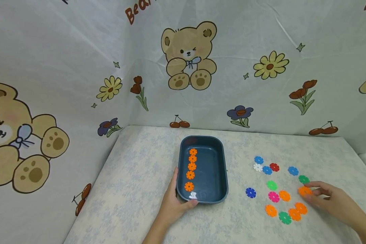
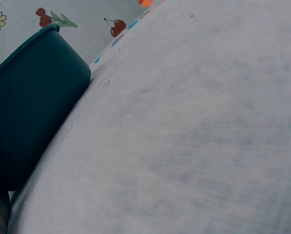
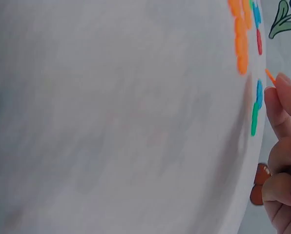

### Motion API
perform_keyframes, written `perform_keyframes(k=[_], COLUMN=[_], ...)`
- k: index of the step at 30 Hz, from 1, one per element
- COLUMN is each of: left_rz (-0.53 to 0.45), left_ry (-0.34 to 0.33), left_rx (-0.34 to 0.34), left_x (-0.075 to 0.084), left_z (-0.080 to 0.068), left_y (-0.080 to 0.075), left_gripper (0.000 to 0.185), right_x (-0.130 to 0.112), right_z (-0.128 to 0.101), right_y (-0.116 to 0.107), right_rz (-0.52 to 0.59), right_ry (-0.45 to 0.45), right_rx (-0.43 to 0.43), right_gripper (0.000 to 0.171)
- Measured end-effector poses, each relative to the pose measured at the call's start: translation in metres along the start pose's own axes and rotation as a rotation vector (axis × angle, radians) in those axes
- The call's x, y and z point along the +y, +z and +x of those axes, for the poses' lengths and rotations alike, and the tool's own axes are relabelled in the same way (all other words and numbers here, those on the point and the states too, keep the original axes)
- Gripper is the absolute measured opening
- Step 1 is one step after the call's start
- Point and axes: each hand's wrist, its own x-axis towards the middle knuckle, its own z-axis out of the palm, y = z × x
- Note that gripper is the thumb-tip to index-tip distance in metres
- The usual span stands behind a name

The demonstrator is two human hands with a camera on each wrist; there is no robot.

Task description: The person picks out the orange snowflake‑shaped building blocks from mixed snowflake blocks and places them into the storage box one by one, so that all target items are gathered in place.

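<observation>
A dark blue tray [image 1: 219, 169] sits mid-table with several orange flower discs [image 1: 191, 166] in a column along its left side and a white piece [image 1: 192, 195] at its near end. My left hand [image 1: 177, 197] grips the tray's near-left corner, thumb over the rim. The left wrist view shows only the tray's outer wall [image 2: 33, 107]. My right hand [image 1: 311, 190] pinches an orange disc [image 1: 304, 191] at the right edge of a loose scatter of discs. In the right wrist view the orange disc's edge [image 3: 269, 74] shows thin at my fingertips [image 3: 283, 84].
Loose discs lie right of the tray: blue [image 1: 250, 192], green [image 1: 271, 185], pink [image 1: 273, 197], red [image 1: 274, 167], white [image 1: 257, 167] and orange [image 1: 270, 210]. A printed cloth backdrop [image 1: 183, 67] walls the table at the back and left.
</observation>
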Motion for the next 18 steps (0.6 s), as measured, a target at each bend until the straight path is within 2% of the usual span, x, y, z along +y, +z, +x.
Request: perform_keyframes(k=[5,8,13,18], left_rz=[-0.010,-0.015,-0.008,-0.002], left_ry=[0.005,0.007,0.002,-0.001], left_rx=[0.001,0.000,-0.004,-0.004], left_x=[-0.002,-0.003,-0.003,-0.002], left_z=[0.000,0.000,0.001,0.001], left_y=[0.000,0.000,0.000,0.000], left_gripper=[0.120,0.120,0.120,0.119], right_x=[-0.031,-0.059,-0.112,-0.163], right_z=[0.009,0.018,0.034,0.056], right_y=[0.002,0.006,0.014,0.019], right_rz=[0.064,0.111,0.184,0.218], right_ry=[-0.072,-0.126,-0.268,-0.382], right_rx=[0.050,0.054,0.051,0.025], right_gripper=[0.056,0.053,0.044,0.036])
